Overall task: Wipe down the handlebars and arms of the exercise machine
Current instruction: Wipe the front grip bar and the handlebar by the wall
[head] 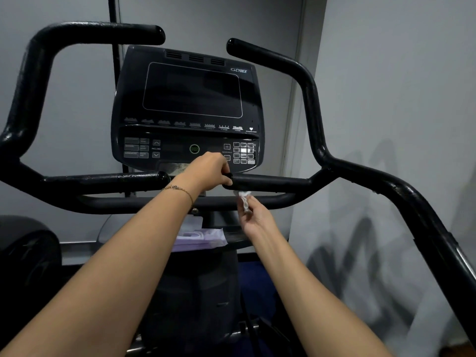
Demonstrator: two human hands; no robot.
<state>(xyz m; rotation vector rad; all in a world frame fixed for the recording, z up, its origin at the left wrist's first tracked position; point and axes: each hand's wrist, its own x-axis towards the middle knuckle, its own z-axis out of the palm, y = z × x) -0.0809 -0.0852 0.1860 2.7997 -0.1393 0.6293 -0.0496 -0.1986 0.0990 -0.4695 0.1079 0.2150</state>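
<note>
While the exercise machine fills the view, its black handlebars sweep up far L & R of the console; two short inner grips lie across the middle, just near of it; a purple pack sits on a shelf lower down; L hand curls its fingers round the end of the R inner grip; R hand, just below that grip, pinches a crumpled white wipe w/ narrow fingertips; can't tell if wipe touches bar; thin bracelet on L wrist.

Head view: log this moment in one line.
left hand: grips inner handlebar end | right hand: pinches crumpled wipe just below that bar | wipe-bar contact: unclear
</note>
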